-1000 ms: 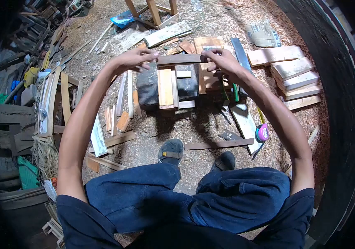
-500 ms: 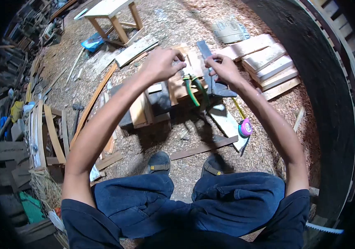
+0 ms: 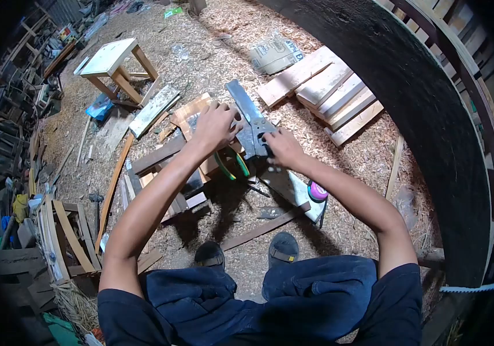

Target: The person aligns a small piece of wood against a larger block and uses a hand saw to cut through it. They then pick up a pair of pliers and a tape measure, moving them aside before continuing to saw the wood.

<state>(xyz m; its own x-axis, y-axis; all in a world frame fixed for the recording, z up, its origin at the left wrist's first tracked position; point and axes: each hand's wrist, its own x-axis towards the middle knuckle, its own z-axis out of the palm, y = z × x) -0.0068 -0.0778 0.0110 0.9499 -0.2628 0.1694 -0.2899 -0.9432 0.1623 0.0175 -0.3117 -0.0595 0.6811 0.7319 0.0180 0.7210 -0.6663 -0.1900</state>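
My left hand [image 3: 215,127] is over the wooden work block [image 3: 192,109], its fingers curled toward the thumb; whatever they pinch is too small to make out. Below it hang the green and yellow handles of pliers [image 3: 241,165], their jaws hidden. My right hand [image 3: 285,150] rests with bent fingers against the dark handle end of a flat, saw-like metal tool [image 3: 242,99]. That tool lies on a dark surface beside the block, its blade pointing away from me. Whether the right fingers hold the handle or something small cannot be seen.
A pink tape measure [image 3: 318,191] sits on a white board [image 3: 302,187] near my feet. Stacked planks [image 3: 339,95] lie at right, beside a printed sack [image 3: 274,55]. A small wooden table [image 3: 108,60] stands at far left. A black curved barrier [image 3: 426,115] borders the right side.
My view has shifted, so the bench and tools appear lower and farther left. My right hand has moved from above the metal blade down to its dark handle end. The left hand stays curled near the pliers.
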